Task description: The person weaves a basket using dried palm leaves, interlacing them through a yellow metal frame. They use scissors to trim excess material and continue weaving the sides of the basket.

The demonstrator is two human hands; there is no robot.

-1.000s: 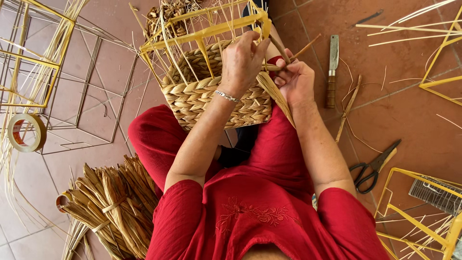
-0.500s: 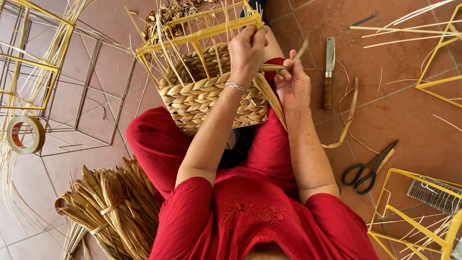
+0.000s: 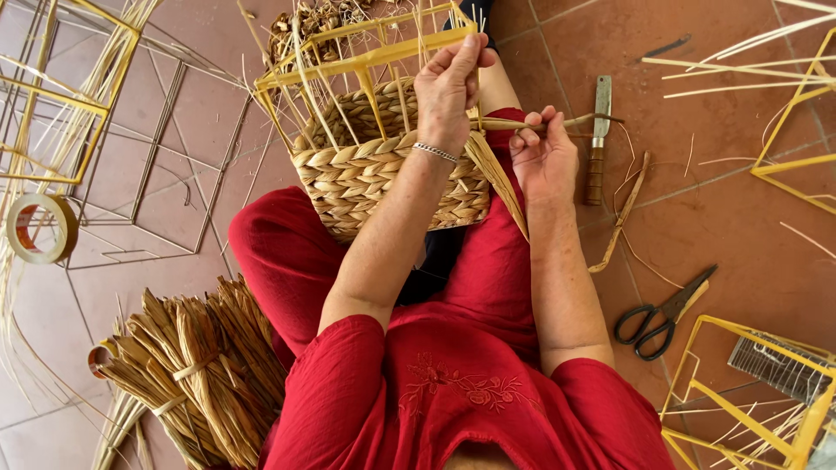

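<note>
Straw-coloured half-woven basket on a yellow wire frame sits on the lap; left hand pinches the rim, right hand grips the flat straw strand (keep it taut, I'd say).

The floor is laid with terracotta-red square tiles with pale grout lines, evenly lit with soft shadows. Bare yellow wire frames lie at the upper left of the frame, with a roll of tape just below them. A bundle of dried straw sits at lower left. Black scissors lie at right, a wooden-handled knife above them.
</note>
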